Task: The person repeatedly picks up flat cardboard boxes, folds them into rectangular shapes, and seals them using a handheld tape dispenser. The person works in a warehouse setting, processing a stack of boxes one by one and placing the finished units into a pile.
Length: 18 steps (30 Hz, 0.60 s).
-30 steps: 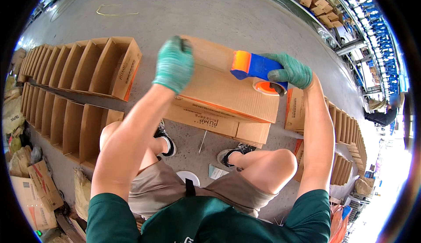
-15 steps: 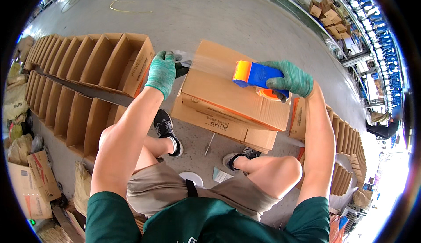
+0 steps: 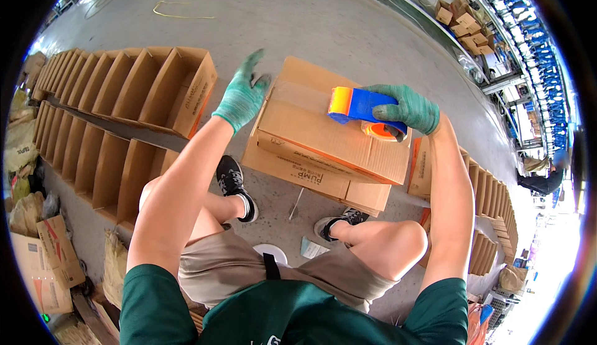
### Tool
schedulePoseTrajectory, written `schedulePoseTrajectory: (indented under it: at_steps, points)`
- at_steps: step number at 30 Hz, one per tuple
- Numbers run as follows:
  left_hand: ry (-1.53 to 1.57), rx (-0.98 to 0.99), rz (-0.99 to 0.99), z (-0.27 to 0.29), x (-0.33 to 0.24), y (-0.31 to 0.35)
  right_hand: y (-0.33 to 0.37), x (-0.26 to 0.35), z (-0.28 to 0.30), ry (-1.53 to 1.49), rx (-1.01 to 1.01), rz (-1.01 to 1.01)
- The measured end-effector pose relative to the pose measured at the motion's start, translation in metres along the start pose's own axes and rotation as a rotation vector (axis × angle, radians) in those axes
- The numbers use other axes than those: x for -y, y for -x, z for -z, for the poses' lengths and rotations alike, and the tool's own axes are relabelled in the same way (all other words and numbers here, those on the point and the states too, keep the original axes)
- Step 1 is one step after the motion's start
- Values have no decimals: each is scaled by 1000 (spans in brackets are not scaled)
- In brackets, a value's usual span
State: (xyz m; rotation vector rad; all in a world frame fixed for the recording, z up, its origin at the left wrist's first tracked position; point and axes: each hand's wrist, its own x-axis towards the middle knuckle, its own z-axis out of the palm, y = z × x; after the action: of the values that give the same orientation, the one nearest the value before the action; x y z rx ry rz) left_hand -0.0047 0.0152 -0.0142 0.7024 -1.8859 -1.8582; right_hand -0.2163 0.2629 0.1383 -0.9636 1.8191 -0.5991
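Note:
A closed brown cardboard box (image 3: 323,135) lies in front of me on top of more flat-looking cardboard (image 3: 311,174). My right hand (image 3: 410,110), in a green glove, is wrapped round a blue tape dispenser (image 3: 371,105) with a yellow front end and an orange roll hub. The dispenser rests against or just over the box top. A faint clear strip of tape (image 3: 298,91) runs left from it along the cardboard. At the box's left edge, my gloved left hand (image 3: 244,99) is open with fingers apart; whether it touches the box cannot be told.
Rows of open-topped cardboard boxes (image 3: 180,90) stand on the left, with more boxes (image 3: 491,189) on the right. A yellow cord (image 3: 180,15) lies on the far floor. Racks with blue parts (image 3: 541,65) line the far right. My shoes (image 3: 233,186) flank the near cardboard.
My left hand has let go of the tape's end and spread its fingers, moving slightly right. The right hand and tape dispenser have barely shifted.

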Motion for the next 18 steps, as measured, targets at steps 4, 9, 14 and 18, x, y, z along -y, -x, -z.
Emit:
schedulePoseTrajectory:
  at_steps: [4, 9, 14, 18]
  points:
    - [-372, 198, -120, -19, -15, 6, -6, 6, 0, 21, 6, 10]
    - [-233, 300, -117, -8, -2, -5, 15, -1, 22, 119, 12, -84]
    - [-266, 306, -23, -8, -9, -3, 109, -80, 82, 259, -110, -223]
    - [-264, 291, 39, -13, -19, 0, 180, -116, 108, 246, -214, -383]
